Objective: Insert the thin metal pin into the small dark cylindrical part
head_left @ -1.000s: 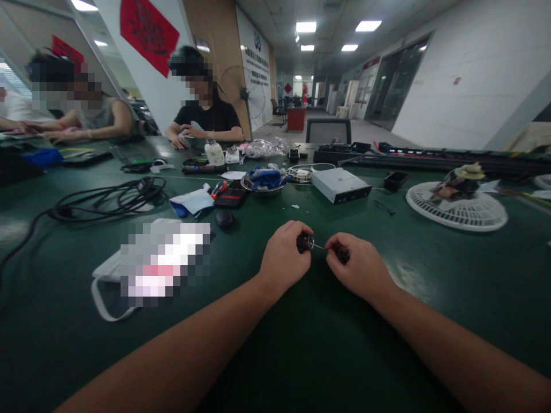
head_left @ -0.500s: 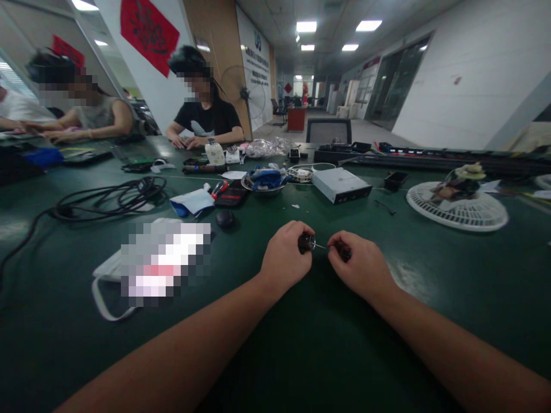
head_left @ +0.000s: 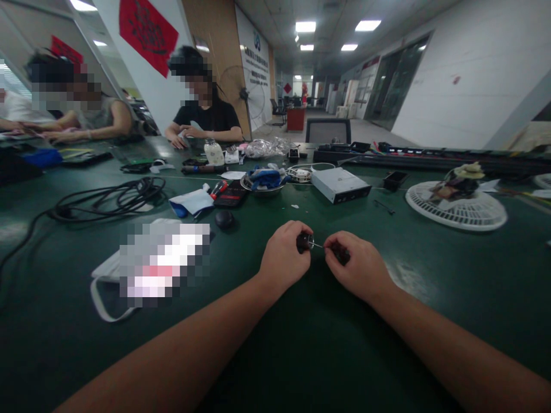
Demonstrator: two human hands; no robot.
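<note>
Cylinder (head_left: 305,241), dark and ringed with metal at one end, sat in the left hand (head_left: 286,252) above the desk (head_left: 297,338), seen in the head view, the only one. The left grip was closed on it, thumb and fingers set back from the ring, probably so that this end faced the right hand (head_left: 355,261) unhindered. A thin rod (head_left: 317,245) bridged the gap between the hands, running from the ringed end to the right fingertips; whether it was fixed to the cylinder could not be told. The right grip was curled around a dark piece (head_left: 342,253), mostly hidden by the fingers, with its fingertips pinched together at the rod's end, likely to keep the rod in line. Both forearms came in low from either side, which seemed to steady so small a hold. The mouse (head_left: 224,218), the bowl (head_left: 269,193) with its blue cloth (head_left: 266,176), and the drive (head_left: 341,186) stood beyond the hands, out of the forearms' way. The fan guard (head_left: 456,219) lay well apart to the right, bearing parts too indistinct to name, while a coiled cable (head_left: 107,198) lay far left.
</note>
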